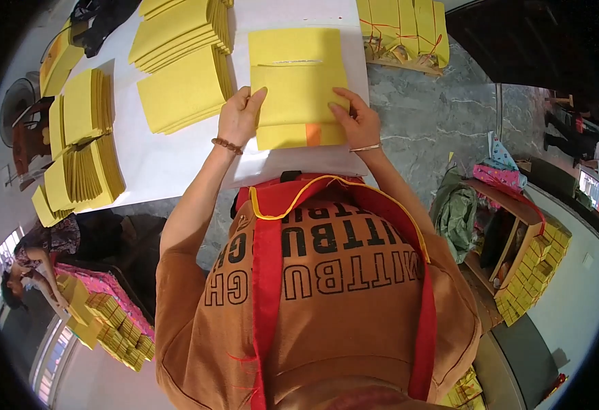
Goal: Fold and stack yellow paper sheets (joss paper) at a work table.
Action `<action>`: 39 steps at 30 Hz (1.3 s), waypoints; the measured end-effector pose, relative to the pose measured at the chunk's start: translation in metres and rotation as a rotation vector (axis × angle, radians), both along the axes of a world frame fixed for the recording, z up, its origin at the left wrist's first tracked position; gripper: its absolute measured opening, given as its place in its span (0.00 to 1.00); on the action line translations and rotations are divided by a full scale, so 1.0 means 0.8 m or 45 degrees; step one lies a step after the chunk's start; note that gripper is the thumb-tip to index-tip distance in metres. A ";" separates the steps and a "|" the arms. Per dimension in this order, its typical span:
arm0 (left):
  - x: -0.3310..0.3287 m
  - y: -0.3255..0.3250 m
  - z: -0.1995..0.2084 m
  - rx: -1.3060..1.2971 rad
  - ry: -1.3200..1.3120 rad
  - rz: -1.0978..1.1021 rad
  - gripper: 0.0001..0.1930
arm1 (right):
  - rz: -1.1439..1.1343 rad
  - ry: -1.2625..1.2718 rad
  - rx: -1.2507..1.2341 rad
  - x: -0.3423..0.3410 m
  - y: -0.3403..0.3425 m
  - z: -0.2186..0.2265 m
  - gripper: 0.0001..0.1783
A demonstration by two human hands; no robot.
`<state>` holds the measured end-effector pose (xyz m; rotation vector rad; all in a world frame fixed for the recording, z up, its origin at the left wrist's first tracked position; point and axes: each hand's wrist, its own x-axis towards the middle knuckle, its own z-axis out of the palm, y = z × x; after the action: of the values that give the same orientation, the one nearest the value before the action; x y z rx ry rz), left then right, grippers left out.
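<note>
On a white table (pixel 176 160) lies a stack of yellow paper sheets (pixel 298 89) right in front of me. My left hand (pixel 239 116) rests on the stack's left edge, fingers pressing a sheet down. At the lower right corner, my right hand (pixel 355 117) grips the stack's edge with fingers curled over the top sheet. An orange mark (pixel 313 134) shows on the lowest visible sheet between my hands. A bead bracelet circles my left wrist and a thin bangle my right.
More yellow paper piles (pixel 183 65) lie left of the stack, and fanned bundles (pixel 84 147) sit along the table's left edge. Tied yellow bundles (pixel 402 31) stand on the grey floor at upper right. A person (pixel 36 263) works at lower left beside stacked yellow packs (pixel 118 328). A shelf (pixel 518 253) stands at right.
</note>
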<state>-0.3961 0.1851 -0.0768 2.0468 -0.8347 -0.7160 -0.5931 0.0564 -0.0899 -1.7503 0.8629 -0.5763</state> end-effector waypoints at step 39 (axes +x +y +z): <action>-0.036 -0.048 -0.007 0.116 -1.146 -0.740 0.31 | -0.059 0.323 -0.045 0.014 0.001 0.020 0.20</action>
<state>-0.4248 0.1468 -0.0820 2.2080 -1.9810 -0.0624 -0.5819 0.0569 -0.0740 -1.8657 1.0764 -0.4063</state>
